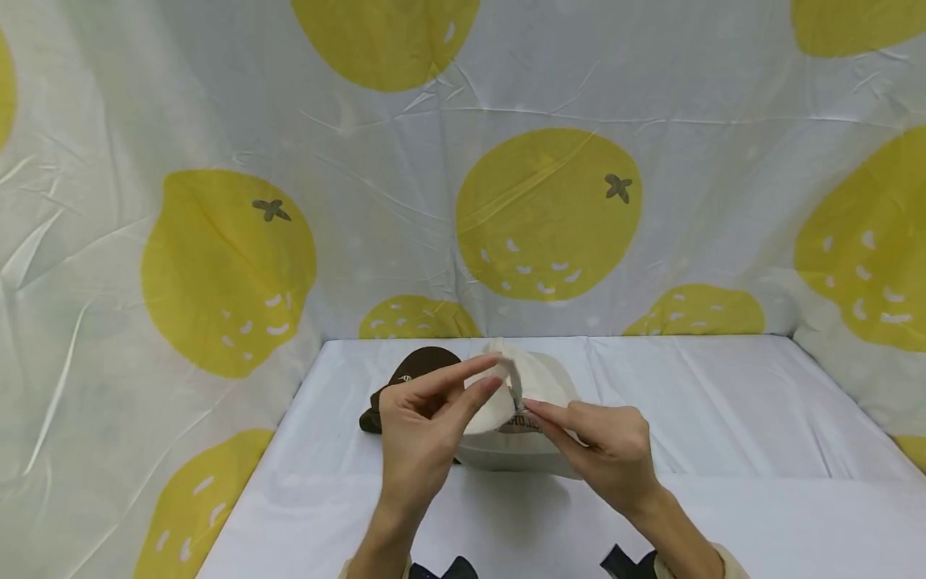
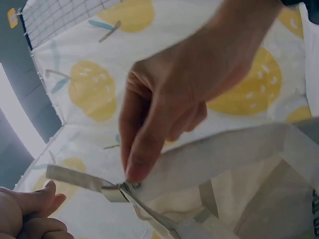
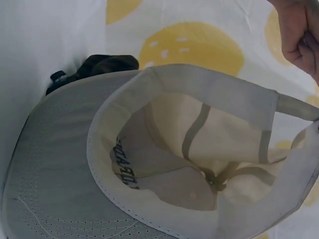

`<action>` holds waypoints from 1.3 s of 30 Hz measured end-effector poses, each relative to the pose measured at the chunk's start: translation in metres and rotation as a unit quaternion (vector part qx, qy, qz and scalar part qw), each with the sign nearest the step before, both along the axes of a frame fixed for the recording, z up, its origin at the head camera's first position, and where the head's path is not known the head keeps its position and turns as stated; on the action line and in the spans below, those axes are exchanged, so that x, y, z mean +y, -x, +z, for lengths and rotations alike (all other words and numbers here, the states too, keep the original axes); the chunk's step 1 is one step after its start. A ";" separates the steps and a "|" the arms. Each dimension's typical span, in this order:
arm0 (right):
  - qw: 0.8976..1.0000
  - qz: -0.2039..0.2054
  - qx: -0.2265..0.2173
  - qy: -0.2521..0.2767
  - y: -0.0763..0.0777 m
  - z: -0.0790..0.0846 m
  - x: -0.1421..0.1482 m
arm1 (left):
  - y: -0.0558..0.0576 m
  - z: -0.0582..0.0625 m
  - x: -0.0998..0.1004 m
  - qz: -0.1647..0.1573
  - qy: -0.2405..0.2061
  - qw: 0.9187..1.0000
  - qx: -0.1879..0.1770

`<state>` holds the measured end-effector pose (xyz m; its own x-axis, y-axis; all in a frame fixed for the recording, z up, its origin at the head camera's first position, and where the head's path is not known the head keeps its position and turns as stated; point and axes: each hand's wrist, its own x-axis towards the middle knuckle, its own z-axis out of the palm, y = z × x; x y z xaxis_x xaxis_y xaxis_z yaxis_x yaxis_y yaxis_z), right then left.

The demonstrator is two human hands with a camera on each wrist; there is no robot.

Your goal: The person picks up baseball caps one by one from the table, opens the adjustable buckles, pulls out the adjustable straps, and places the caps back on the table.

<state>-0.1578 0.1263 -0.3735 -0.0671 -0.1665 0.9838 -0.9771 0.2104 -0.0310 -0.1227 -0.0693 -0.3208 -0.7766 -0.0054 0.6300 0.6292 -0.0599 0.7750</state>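
A cream baseball cap [image 1: 538, 378] is held above the table with its inside towards the right wrist view, where its grey brim [image 3: 65, 154] and dark lettering show. Its back strap [image 2: 75, 178] runs through a metal buckle [image 2: 114, 193], the tail sticking out past it. My right hand [image 1: 604, 442] pinches the band at the buckle between thumb and index finger. My left hand [image 1: 419, 434] is beside the strap's tail, thumb and index finger stretched towards it with a gap between them. In the left wrist view, only part of the left hand [image 2: 32, 214] shows.
A dark brown cap [image 1: 427, 362] lies on the white-covered table [image 1: 723, 418], left of and behind the cream one. Cloth walls with yellow lemon prints [image 1: 550, 213] enclose the back and the left side. Black straps are near both wrists.
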 end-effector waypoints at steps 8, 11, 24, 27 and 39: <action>0.995 -0.071 -0.042 0.049 0.004 -0.002 0.008 | 0.017 -0.018 0.011 0.023 0.073 0.995 0.057; 0.993 -0.089 -0.056 0.060 0.006 -0.004 0.011 | 0.022 -0.027 0.019 0.029 0.082 0.994 0.071; 0.987 -0.102 -0.090 0.085 0.008 -0.008 0.015 | 0.034 -0.044 0.043 0.163 0.153 0.952 0.209; 0.987 -0.105 -0.083 0.089 0.008 -0.007 0.015 | 0.034 -0.044 0.044 0.170 0.148 0.947 0.231; 0.987 -0.118 -0.036 0.104 0.009 -0.006 0.010 | 0.038 -0.044 0.041 0.158 0.131 0.942 0.266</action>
